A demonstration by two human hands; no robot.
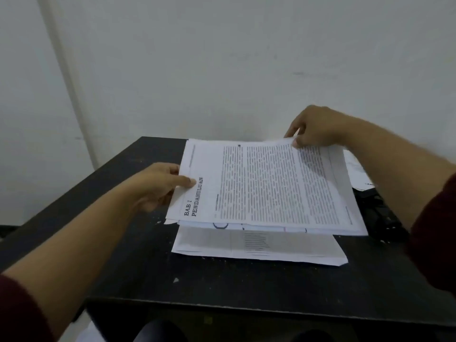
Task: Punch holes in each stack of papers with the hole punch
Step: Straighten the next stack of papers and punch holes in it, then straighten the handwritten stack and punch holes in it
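- The held stack of printed papers (266,186) sits near the middle of the view, lifted clear of the black table (138,255). Its top sheet reads "BAB I" along the left margin.
- The left hand (158,186) pinches the stack's edge at its 9 o'clock side, thumb on top and the other fingers underneath.
- The right hand (313,129) grips the corner at about 1 o'clock, fingers curled over the far edge. The hands are well apart, one at each end of the stack.
- A second stack of papers (256,245) lies flat on the table just under and toward 6 o'clock of the held one. More loose sheets (355,166) show at 3 o'clock, partly hidden by the right forearm.
- A dark object (380,213) lies on the table at about 4 o'clock of the held stack. It may be the hole punch, but it is too dim to tell.
- Handling, as a judgement: the stack looks light but floppy, and it sags a little between the two grips. The sheets are smooth and can slide apart, and the lower ones already peek out along the near edge.
- Holding two opposite edges should keep the sheets together. Tapping the stack square on the table before punching would help the holes line up.
- Small paper scraps (175,280) dot the table.
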